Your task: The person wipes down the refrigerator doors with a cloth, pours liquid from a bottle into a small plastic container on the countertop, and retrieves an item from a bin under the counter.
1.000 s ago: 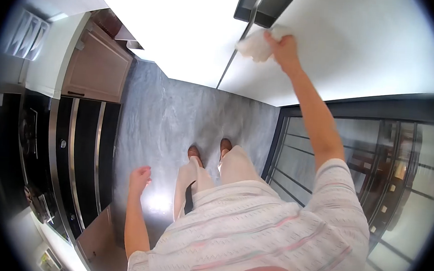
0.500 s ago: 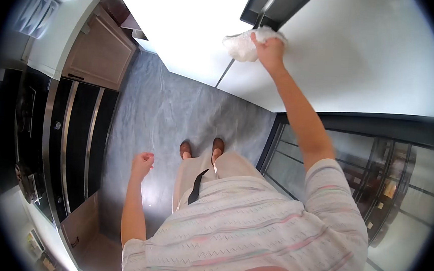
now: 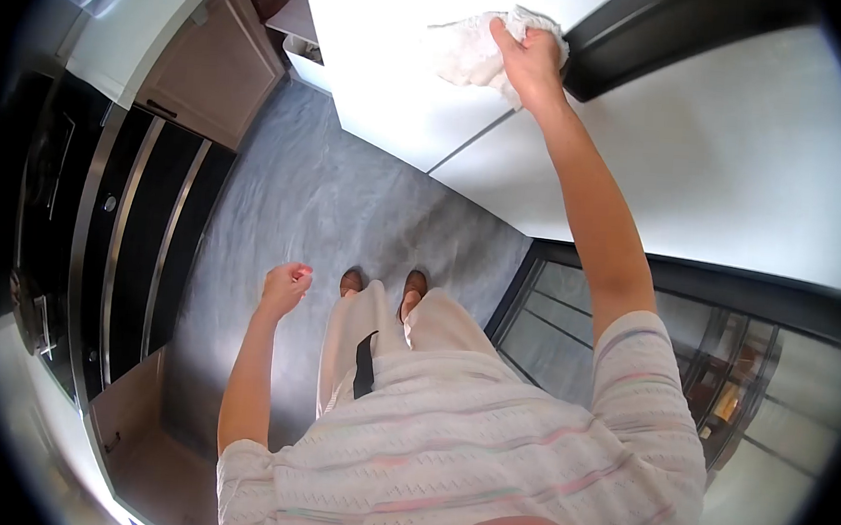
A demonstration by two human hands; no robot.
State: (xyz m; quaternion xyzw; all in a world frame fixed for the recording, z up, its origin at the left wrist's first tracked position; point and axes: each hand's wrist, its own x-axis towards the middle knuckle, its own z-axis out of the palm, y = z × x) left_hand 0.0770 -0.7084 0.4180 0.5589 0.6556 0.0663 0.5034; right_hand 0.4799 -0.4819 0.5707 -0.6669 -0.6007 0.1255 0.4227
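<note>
Since the earlier frame, the crumpled white fabric cloth (image 3: pixel 472 52) has been carried from across the seam at the lower end of the long dark recess (image 3: pixel 670 45) to just left of that end, mostly over the glossy white left panel (image 3: pixel 378 96). It is held by the right hand (image 3: pixel 532 65), clamped between thumb and curled fingers, with a loose part spread away from the recess. Whether the whole cloth is pressed against the panel cannot be told.

For the stroke in hand, the cloth is best laid flat beneath the fingers, since bunched folds would probably bear unevenly. Light, steady pressure is called for beside the recess, where an edge could be snagged; the trailing part should be gathered or smoothed.

The left hand (image 3: pixel 286 289) is held well below and left of the recess; nothing is seen in its curled fingers, and how tightly they are closed cannot be told.

Farther out, the thin dark seam (image 3: pixel 472 142) is seen below and left of the recess, the glossy white right panel (image 3: pixel 716 160) directly below it, and the grey marbled floor (image 3: pixel 282 172) well to its lower left.
</note>
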